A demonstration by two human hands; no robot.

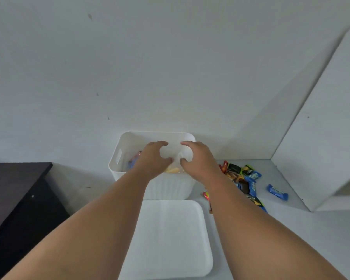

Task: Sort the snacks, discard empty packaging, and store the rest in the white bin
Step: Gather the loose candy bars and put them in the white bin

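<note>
One white lid [170, 239] lies flat at the tabletop's [291, 229] near edge. Behind it stands the white bin [170, 186], long axis left-right, at the far edge. Over it, the left hand [152, 160] and right hand [199, 160] pinch a clear packet [175, 167] stretched left-right; loose snacks [242, 178] lie to the right.

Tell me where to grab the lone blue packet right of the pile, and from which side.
Pinch the blue packet across its narrow middle, coming straight down from above. It lies flat on the table, long and thin, with bare surface all round it. The right hand is nearer, but it and the left hand seem to pinch a clear packet over the white bin.
</note>
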